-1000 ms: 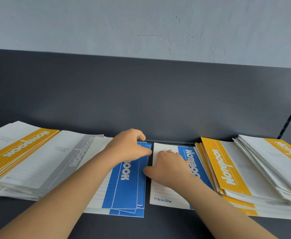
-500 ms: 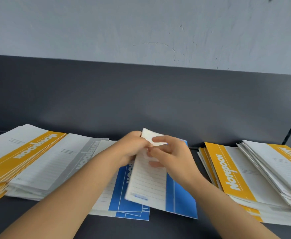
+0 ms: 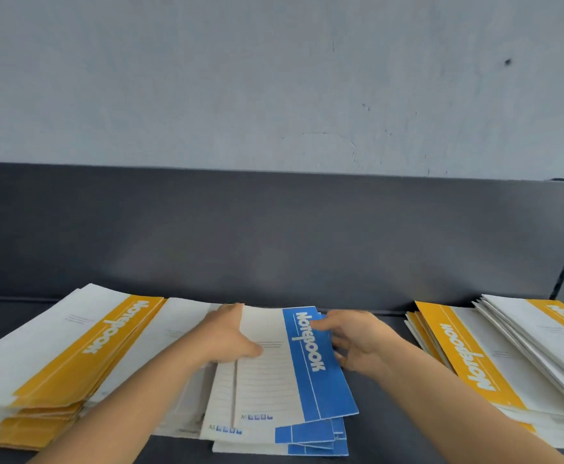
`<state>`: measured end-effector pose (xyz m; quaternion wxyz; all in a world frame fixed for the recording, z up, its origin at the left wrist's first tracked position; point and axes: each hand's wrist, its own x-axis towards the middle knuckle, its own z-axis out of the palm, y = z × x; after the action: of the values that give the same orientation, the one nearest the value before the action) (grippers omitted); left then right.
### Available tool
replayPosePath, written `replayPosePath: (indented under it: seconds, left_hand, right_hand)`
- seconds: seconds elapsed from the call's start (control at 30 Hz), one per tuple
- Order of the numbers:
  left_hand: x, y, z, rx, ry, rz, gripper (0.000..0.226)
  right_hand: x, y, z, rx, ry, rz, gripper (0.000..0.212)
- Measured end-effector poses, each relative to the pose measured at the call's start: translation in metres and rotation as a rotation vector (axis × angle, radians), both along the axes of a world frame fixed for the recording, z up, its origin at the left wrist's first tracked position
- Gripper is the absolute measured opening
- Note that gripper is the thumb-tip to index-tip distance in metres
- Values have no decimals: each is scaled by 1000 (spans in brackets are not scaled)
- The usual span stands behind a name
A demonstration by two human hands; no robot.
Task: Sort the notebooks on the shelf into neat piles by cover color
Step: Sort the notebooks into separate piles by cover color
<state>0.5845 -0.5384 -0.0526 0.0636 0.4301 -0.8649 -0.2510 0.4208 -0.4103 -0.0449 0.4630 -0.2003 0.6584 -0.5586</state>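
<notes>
A stationery shop or stockroom is suggested. Identical thin paper notebooks printed "Notebook" are kept in bulk: one yellow-and-white stack (image 3: 73, 356) at the left, another (image 3: 468, 360) at the right, a blue-and-white stack (image 3: 307, 346) between. They are laid on a dark grey metal display shelf (image 3: 381, 437) with a matching back panel (image 3: 273, 236), below a plain pale grey wall (image 3: 273, 78).

The top notebook (image 3: 267, 373) is white with thin ruled lines and a blue band lettered white. The left pile (image 3: 83, 356) and right pile (image 3: 468, 360) show yellow bands. The shelf (image 3: 374, 437) is dark grey.
</notes>
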Motion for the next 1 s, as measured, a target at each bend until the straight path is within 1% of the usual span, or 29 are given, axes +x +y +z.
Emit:
replayPosePath:
  seconds: [0.07,0.13,0.23,0.3,0.37,0.43,0.47,0.5,0.53,0.57,0.6,0.63,0.67,0.73,0.77,0.83,1.0]
  left_hand:
    - [0,-5,-6,6,20,-5,57]
    - [-1,-6,-10,-6,30,-12,58]
    - [-2,-7,-15,32,55,-24,50]
    - [-3,-5,-16,71,110,-23,46]
    - [-5,-3,-15,102,226,-2,51]
    - [-9,3,-7,189,426,63,73]
    - [-10,9,0,274,516,92,87]
    - [-11,15,9,391,595,97,94]
    - [-13,21,17,512,679,63,91]
    - [-16,27,24,611,768,-1,77]
    - [-20,33,30,651,846,-57,59]
    - [-24,41,34,631,916,-96,44]
    - [-28,47,37,575,980,-114,37]
    - [-34,58,40,464,1067,-119,36]
    - [-35,61,40,433,1092,-128,36]
    - [-33,64,38,405,1121,-149,36]
    - [-30,61,37,338,1127,-211,40]
  right_hand:
    - [-1,-4,4,55,-74,-56,18]
    - [0,-4,7,113,-77,-6,24]
    - [7,-6,1,184,4,79,18]
    - [12,-6,-3,182,105,64,22]
    - [14,-1,-2,122,158,46,21]
    - [8,11,4,19,171,37,22]
    - [4,18,8,-49,173,20,24]
    - [0,25,14,-122,171,-5,26]
    - [-2,30,20,-203,172,-34,26]
    - [-1,34,25,-291,175,-69,23]
    - [1,37,30,-380,185,-103,21]
    - [4,38,35,-464,212,-130,21]
    - [6,38,38,-536,251,-152,24]
    - [11,39,41,-617,330,-196,39]
    - [11,40,39,-627,350,-206,46]
    - [11,42,33,-627,350,-202,52]
    - [9,45,24,-559,427,-110,52]
